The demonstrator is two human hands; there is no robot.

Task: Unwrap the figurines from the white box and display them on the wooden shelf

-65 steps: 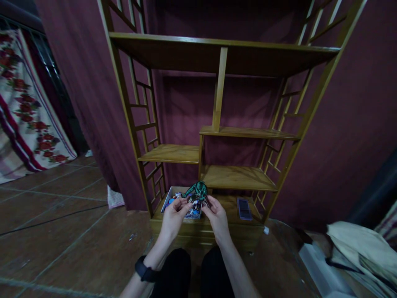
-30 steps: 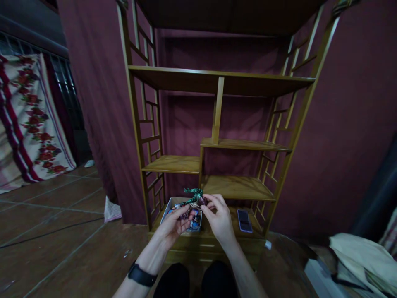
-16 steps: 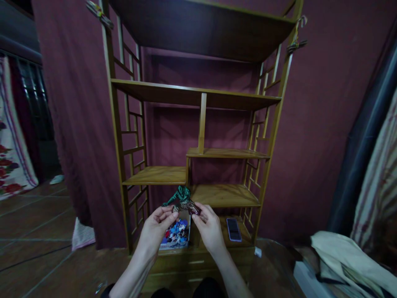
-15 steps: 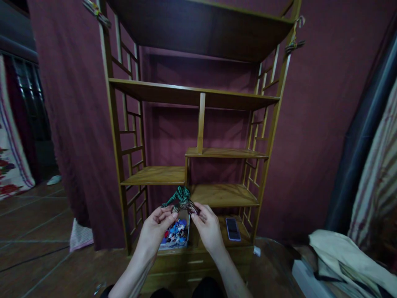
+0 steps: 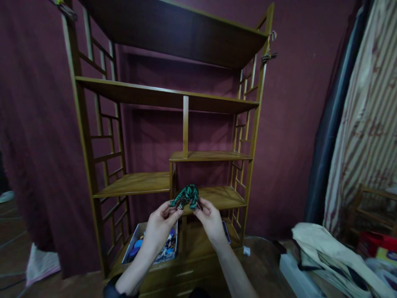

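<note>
A dark green, shiny figurine (image 5: 187, 194) with bulky arms or limbs is held up in front of the wooden shelf unit. My left hand (image 5: 160, 223) pinches its left lower part between thumb and fingers. On the other side, my right hand (image 5: 209, 221) grips its right lower part the same way. Below and behind my left hand stands an open box (image 5: 128, 244) with blue, white and black small items in it, partly covered by my left forearm. A phone (image 5: 226, 231) lies behind my right hand, mostly hidden.
The wooden shelf unit (image 5: 167, 92) has several boards at different heights, with drawers (image 5: 182, 275) at its base. A maroon curtain (image 5: 37, 145) hangs at left. Pale cloth (image 5: 328, 252) lies over a light box (image 5: 297, 273) at right, near a striped curtain (image 5: 356, 103).
My view has swung to the right, so the shelf sits further left. The figurine has been turned in my hands and now shows a more compact, green side. Both hands still hold it.
</note>
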